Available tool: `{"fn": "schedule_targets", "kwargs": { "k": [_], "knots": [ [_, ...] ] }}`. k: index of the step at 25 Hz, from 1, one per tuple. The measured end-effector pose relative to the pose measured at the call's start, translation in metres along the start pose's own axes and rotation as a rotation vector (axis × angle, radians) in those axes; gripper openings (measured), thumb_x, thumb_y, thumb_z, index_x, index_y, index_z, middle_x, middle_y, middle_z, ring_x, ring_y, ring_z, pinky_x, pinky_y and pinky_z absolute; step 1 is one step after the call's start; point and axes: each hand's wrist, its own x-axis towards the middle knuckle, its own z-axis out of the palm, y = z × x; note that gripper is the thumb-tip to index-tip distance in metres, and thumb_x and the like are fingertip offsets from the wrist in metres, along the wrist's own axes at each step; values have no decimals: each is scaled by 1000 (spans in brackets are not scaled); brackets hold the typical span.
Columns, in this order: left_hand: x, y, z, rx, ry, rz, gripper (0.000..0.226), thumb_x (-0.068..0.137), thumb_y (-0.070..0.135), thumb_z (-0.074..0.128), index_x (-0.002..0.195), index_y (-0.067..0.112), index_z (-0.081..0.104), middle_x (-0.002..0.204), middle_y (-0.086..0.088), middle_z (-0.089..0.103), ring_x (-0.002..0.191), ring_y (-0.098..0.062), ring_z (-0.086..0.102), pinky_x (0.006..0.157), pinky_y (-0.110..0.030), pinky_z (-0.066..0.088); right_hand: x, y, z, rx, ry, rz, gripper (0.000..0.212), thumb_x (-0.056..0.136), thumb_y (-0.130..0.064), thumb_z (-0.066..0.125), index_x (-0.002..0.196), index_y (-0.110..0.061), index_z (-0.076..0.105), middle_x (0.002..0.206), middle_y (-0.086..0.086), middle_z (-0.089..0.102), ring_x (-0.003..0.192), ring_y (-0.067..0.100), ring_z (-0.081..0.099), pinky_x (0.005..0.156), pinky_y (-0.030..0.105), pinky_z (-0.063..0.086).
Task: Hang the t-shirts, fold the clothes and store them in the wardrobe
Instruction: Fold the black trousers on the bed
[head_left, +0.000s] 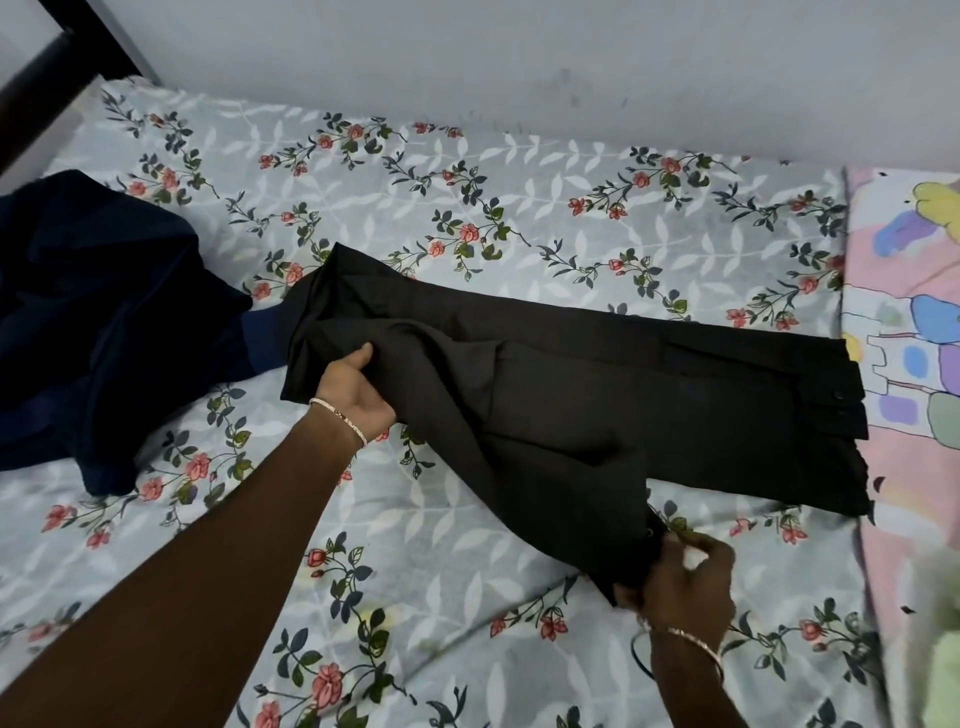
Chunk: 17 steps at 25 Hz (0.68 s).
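Note:
Black trousers (613, 395) lie across the bed, their waistband with a button at the right end and the leg ends at the left. My left hand (353, 395) grips the leg fabric near its left end, thumb on top. My right hand (685, 577) pinches a lower corner of the black cloth near the front of the bed, lifting it slightly. A dark navy garment (98, 322) lies crumpled at the left of the bed, apart from both hands.
The bed carries a grey floral sheet (467, 545). A pink cartoon-print pillow (914, 364) lies along the right edge, touching the waistband. A pale wall (519, 67) runs behind, and a dark bed frame post (57, 57) rises at the top left.

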Motion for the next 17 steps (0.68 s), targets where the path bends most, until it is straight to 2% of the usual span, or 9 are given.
{"fn": "schedule_targets", "kwargs": {
  "k": [2,4,5,7,9,10,12,15,17],
  "knots": [
    [6,-4,2,7,-31,-11,36,102,39,45,110,11,66,109,-13,72,105,-30,64,90,-50,47,11,-7,5,-86,4,33,46,85,-51,66,120,-29,48,105,18,65,98,42,64,89,51,52],
    [6,-9,6,63,-73,-29,35,97,43,55,111,14,69,111,-10,74,104,-29,67,93,-48,50,17,-16,9,-246,-18,14,53,84,-46,74,123,-15,55,123,25,53,115,46,51,98,48,42],
    [7,-12,7,101,-75,-30,31,95,41,59,108,15,70,106,-7,75,98,-26,70,88,-44,54,19,-17,11,-263,-69,-10,52,82,-43,76,120,-13,57,124,25,51,116,45,50,99,47,42],
    [11,-15,9,164,-68,-28,21,96,32,60,101,15,71,93,-3,77,81,-21,74,72,-36,59,24,-10,17,-293,-215,-102,47,76,-37,77,109,-8,61,111,22,60,107,42,58,92,44,49],
    [13,-17,10,151,-76,-24,19,99,24,54,100,13,69,89,-5,77,75,-20,75,68,-35,59,24,-6,20,-366,-317,-172,27,79,-23,72,99,-7,66,98,18,67,98,40,63,81,35,46],
    [14,-17,11,125,-80,-17,21,100,22,51,99,11,69,89,-6,77,75,-21,75,73,-38,57,24,-9,18,-315,-332,-171,15,82,-14,70,96,-10,69,95,16,69,95,39,65,78,34,45],
    [19,-18,10,74,-92,6,26,101,22,49,96,9,71,89,-8,77,77,-22,75,81,-40,52,33,-19,1,43,-330,-102,12,82,-5,76,87,-16,72,89,15,73,84,34,68,75,36,49],
    [23,-21,7,12,-120,32,42,101,26,48,80,10,80,95,-9,77,83,-24,75,85,-42,50,55,-58,-52,548,-302,21,16,78,-12,76,93,-16,72,92,6,77,82,20,73,69,35,60],
    [25,-24,6,-19,-116,39,37,101,29,49,90,12,80,104,-8,76,94,-24,74,92,-44,50,76,-83,-88,683,-267,11,28,73,-18,73,101,-18,70,98,-1,77,91,16,73,75,31,62]
  ]
}}
